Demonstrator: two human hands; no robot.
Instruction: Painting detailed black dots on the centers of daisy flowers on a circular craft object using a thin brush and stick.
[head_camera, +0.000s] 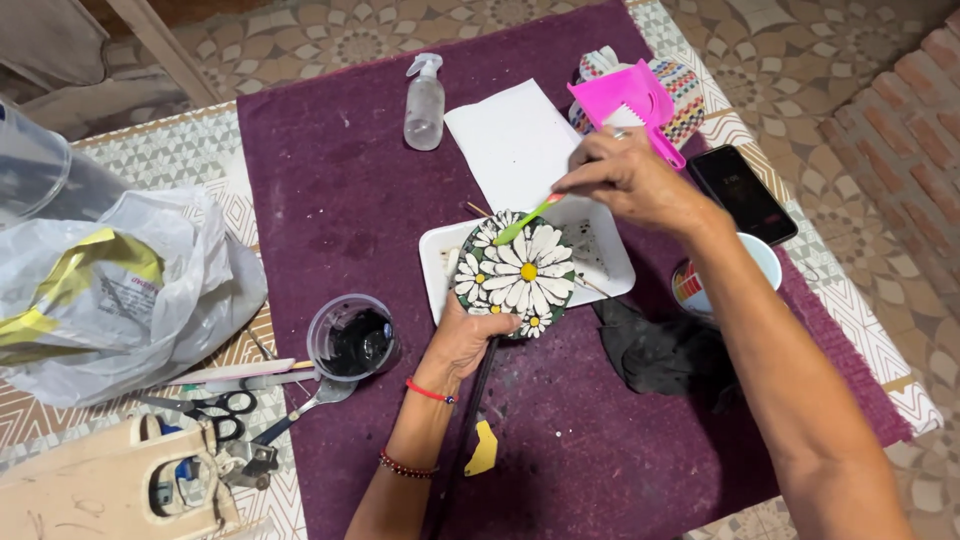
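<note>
Seen from above, my left hand (468, 335) grips the lower edge of a round daisy mosaic plaque (515, 273), fingers curled under it and thumb on its rim, holding it tilted over a white rectangular tray (436, 262). My right hand (630, 182) is pinched shut around a thin green-tipped stick (527, 220) whose tip touches the upper part of the plaque.

What could go wrong, as I judge it: the plaque is held only at one edge, so pressure from the stick could twist it out of my fingers and drop it onto the tray. A clear cup of black paste (353, 338) stands just beside my left wrist; a backward nudge of that arm could tip it onto the purple cloth (340, 190). The black rag (655, 352) lies under my right forearm and could smear my sleeve side.

Around: a spray bottle (424, 101) and a sheet of white paper (515, 140) behind the tray, a pink notched scraper (625, 105) above my right hand, a dark phone (742, 193) to its right, a small white bowl (762, 258) partly hidden by my forearm. To the left, a crumpled plastic bag (110, 290), scissors (205, 408) and a spoon (320, 395). Nothing blocks the plaque itself.
</note>
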